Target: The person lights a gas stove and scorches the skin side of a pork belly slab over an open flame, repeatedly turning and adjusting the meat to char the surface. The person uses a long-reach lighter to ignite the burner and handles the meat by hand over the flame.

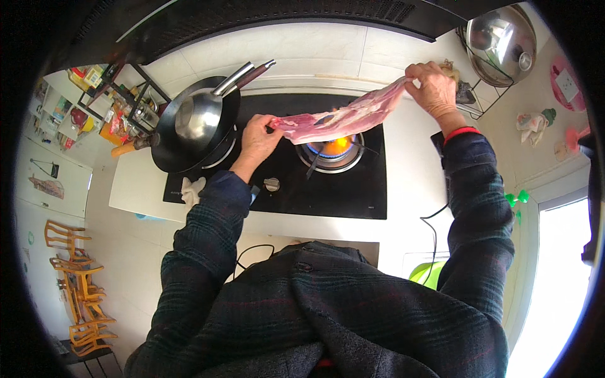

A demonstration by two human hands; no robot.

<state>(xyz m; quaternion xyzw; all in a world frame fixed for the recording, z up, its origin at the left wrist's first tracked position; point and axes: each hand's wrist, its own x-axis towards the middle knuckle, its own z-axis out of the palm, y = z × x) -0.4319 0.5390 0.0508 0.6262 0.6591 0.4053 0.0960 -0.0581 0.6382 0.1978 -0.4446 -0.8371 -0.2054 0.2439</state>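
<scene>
A long strip of raw meat (345,118), pink with pale fat along it, is stretched between my two hands. My left hand (261,138) pinches its left end between thumb and fingers. Higher up at the right, my right hand (432,92) grips the other end. The strip slants over the right gas burner (330,158), where blue and orange flames burn below and partly behind it. Whether the meat touches the pan support is hidden. Both hands are over or beside the black glass gas hob (283,201).
On the left burner sits a black wok (163,156) holding an upturned steel ladle or pan (198,113). A white cloth (193,190) lies at the hob's front-left. Black cable (432,231) hangs at the right. A range hood (283,12) overhangs the back; a pot lid (501,45) stands back right.
</scene>
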